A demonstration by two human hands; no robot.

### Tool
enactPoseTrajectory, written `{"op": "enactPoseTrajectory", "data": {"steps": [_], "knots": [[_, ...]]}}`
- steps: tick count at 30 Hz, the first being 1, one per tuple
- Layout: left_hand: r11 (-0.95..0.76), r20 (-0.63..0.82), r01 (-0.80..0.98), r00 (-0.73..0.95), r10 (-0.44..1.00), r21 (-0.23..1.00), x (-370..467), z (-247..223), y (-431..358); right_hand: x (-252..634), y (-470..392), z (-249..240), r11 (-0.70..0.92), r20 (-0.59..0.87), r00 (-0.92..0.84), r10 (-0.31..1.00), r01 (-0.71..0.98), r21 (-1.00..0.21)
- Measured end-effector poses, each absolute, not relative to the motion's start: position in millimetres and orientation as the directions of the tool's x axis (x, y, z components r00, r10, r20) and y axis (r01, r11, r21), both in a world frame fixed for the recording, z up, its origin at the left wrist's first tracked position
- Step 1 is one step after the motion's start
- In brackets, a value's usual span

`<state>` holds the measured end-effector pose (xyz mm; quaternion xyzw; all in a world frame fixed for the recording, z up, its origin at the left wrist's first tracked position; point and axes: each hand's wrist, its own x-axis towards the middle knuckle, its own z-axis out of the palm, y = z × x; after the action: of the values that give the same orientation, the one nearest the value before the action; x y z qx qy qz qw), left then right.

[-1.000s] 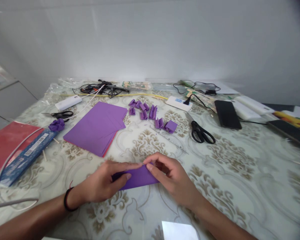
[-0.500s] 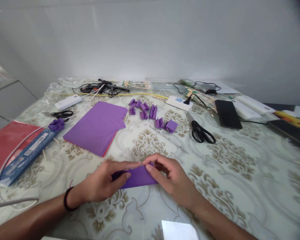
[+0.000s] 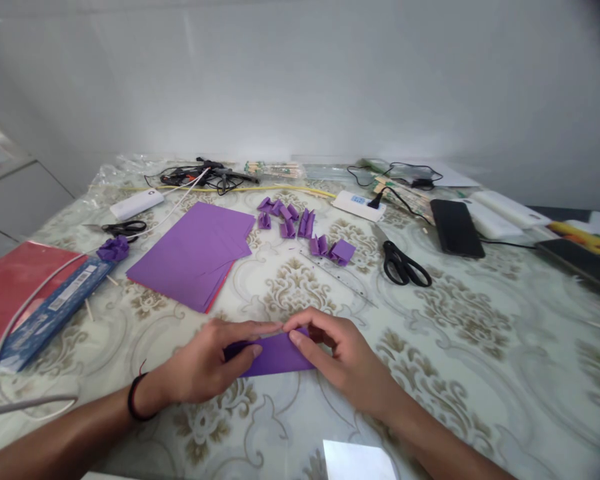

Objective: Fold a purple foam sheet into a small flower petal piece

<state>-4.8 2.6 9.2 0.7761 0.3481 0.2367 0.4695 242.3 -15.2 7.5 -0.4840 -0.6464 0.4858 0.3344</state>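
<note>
A strip of purple paper point(image 3: 280, 357) lies low on the table between my hands, its far edge folded or raised under my fingers. My left hand point(image 3: 220, 357) pinches its left part, thumb on the near face and fingers along the far edge. At the right end, my right hand point(image 3: 335, 350) is closed on the same strip with thumb and index finger, its tips meeting the left fingertips. Beyond the hands sit several small folded purple paper pieces point(image 3: 307, 223). Sheets of purple paper point(image 3: 190, 247) are stacked to the left, with red showing under one edge.
Black-handled scissors point(image 3: 405, 263) and a clear ruler point(image 3: 340, 280) lie beyond my right hand. A power strip point(image 3: 359, 205), a phone point(image 3: 456, 228) and cables stand farther back. At left are a red packet point(image 3: 25, 287), crumpled purple paper point(image 3: 113, 249) and a second pair of scissors point(image 3: 125, 228).
My right fingertips have shifted very slightly left along the strip's upper edge. Everything else looks the same.
</note>
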Motion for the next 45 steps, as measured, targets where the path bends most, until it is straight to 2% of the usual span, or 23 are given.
{"op": "enactPoseTrajectory", "data": {"steps": [36,45], "knots": [[-0.338,0.041,0.360,0.629,0.776,0.870,-2.6,8.0,4.0,239.8,-14.6,6.4,0.059,-0.049,-0.309,0.950,0.331,-0.942],[-0.381,0.083,0.360,0.626,0.775,0.852,-1.3,8.1,3.2,239.5,-14.0,4.8,0.076,-0.028,-0.302,0.953,0.327,-0.942]]}}
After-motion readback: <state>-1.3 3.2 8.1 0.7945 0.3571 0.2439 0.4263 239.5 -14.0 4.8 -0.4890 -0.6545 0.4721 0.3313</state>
